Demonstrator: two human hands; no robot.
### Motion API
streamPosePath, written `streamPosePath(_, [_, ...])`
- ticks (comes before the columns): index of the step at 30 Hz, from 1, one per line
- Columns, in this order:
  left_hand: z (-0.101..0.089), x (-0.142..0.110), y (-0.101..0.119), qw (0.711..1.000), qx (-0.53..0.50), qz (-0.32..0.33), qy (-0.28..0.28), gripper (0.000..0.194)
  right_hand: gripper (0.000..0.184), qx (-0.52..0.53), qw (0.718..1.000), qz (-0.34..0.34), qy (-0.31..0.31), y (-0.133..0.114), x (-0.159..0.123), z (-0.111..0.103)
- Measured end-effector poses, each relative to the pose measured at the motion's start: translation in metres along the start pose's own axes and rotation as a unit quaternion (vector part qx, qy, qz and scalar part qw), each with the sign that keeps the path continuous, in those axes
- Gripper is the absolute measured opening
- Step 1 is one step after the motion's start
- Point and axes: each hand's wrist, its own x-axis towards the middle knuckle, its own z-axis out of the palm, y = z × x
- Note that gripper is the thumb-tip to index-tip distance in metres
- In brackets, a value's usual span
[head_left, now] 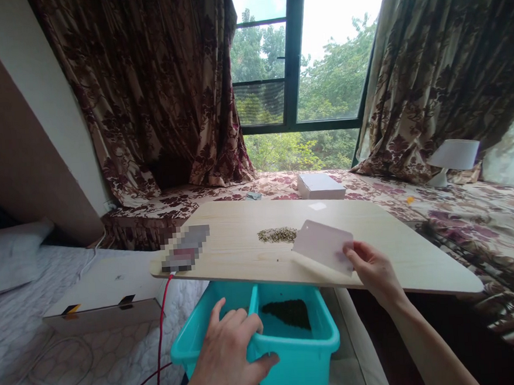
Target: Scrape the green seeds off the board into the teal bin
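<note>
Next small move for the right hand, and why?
Probably bring the pale card round behind the seed-like pile, then draw it toward the near edge. The right hand already holds the card at the pile's right end, the turquoise bin sits at the board's near edge, and the left hand is at the bin's near rim.

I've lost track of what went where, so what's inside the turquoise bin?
In the turquoise bin, the right compartment holds a dark, loose heap. Your left hand covers much of the left compartment; what lies beneath can't be seen.
</note>
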Motion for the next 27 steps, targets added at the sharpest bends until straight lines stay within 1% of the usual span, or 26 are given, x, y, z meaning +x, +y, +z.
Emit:
streamPosePath(3, [0.001,0.001,-0.006,1.000,-0.004,0.010,-0.022,0.023,0.027,-0.030,0.999,-0.020,0.025,0.001,0.008,0.004])
streamPosePath(8, [0.003,0.001,-0.011,1.000,0.000,0.016,-0.027,0.021,0.027,-0.051,0.998,-0.027,0.024,0.006,0.012,0.011])
streamPosePath(14, [0.000,0.000,-0.005,1.000,0.000,0.003,-0.028,0.022,0.027,-0.033,0.999,-0.015,-0.019,-0.001,0.007,0.013])
streamPosePath(19, [-0.002,-0.001,0.002,1.000,0.003,-0.014,0.012,0.026,0.027,-0.022,1.000,-0.014,-0.005,-0.002,0.007,0.012])
streamPosePath(27, [-0.004,0.000,0.004,1.000,0.004,-0.018,-0.003,0.026,0.026,-0.026,0.999,-0.017,-0.018,0.004,-0.002,0.014])
